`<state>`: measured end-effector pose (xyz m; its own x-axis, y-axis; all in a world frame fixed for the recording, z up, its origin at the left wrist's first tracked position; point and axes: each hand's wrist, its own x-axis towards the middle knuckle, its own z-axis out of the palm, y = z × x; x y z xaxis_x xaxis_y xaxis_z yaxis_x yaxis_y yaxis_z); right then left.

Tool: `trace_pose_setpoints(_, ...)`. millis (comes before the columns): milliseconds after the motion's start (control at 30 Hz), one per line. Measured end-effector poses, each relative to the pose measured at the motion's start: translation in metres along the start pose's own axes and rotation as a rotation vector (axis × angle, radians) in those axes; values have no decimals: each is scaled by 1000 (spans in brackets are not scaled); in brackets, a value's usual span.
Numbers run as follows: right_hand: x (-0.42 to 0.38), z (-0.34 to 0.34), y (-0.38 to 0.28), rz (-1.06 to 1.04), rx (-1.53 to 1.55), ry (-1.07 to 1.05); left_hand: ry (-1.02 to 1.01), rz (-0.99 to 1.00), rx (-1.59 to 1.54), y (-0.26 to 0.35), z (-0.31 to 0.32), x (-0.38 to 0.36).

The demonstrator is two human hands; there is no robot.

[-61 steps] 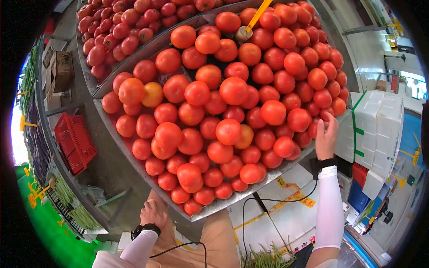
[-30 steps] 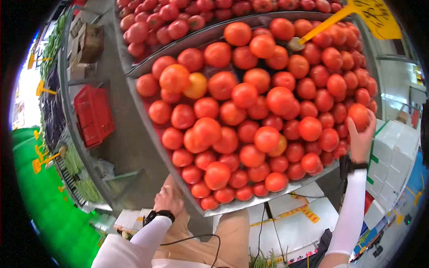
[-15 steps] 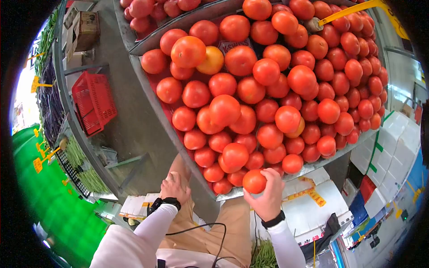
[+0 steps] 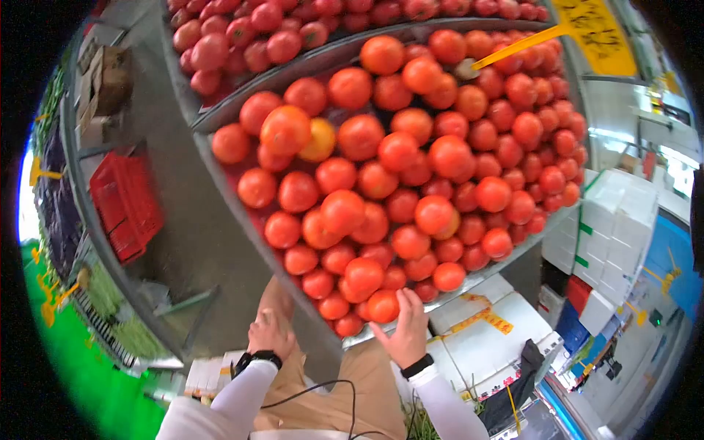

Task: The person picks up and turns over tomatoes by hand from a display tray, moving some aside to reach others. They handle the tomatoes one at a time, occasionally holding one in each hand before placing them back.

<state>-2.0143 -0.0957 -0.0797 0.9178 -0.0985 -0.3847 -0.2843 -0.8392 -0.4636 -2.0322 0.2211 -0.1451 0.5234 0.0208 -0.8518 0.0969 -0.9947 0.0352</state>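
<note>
At the front edge of a heap of red tomatoes (image 4: 433, 213), my right hand (image 4: 405, 330) is open, thumb and fingers spread. Its fingertips are right at one tomato (image 4: 383, 306), which lies in the front row against its neighbours. My left hand (image 4: 270, 331) rests over my bent knee with its fingers draped forward and holds nothing. Both wrists wear black bands. A larger orange-red tomato (image 4: 286, 130) and a yellowish one (image 4: 317, 140) lie near the far left corner of the heap.
A metal-edged divider (image 4: 293, 62) separates a second heap of pinkish tomatoes (image 4: 242, 33). A yellow price sign (image 4: 598, 37) stands over the heap. Left are a red basket (image 4: 126, 205) and a cardboard box (image 4: 110, 79). White foam boxes (image 4: 469, 334) stand right, and a black cable (image 4: 352, 400) crosses my lap.
My right hand has loosened from the tomato, its fingers now spread wider, and the tomato rests in the front row. The view has shifted. My left hand stays on my knee.
</note>
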Motion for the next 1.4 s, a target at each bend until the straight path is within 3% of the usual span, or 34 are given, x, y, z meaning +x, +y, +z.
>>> trace_pose_setpoints(133,2,-44,-11,15,-3,84,20,26,11,-7,4,1)
trace_pose_setpoints(300,26,-125,34,210,50,285,-68,-10,27,-1,-1,5)
trace_pose_setpoints(433,95,-186,128,214,-29,468,-61,-27,53,14,-6,9)
trace_pose_setpoints(533,162,-212,210,58,-189,577,-42,-46,-4,29,-4,4)
trace_pose_setpoints(667,223,-243,255,81,-429,544,18,-99,22,51,25,-4)
trace_pose_setpoints(833,253,-248,263,98,-612,302,31,-173,51,60,61,-10)
trace_pose_setpoints(967,259,-246,267,86,-721,239,-2,-202,90,70,73,-15)
trace_pose_setpoints(1200,273,-255,244,-40,-494,459,-90,-175,147,66,74,-5)
trace_pose_setpoints(1400,301,-240,239,66,-427,474,-87,-219,131,63,62,1)
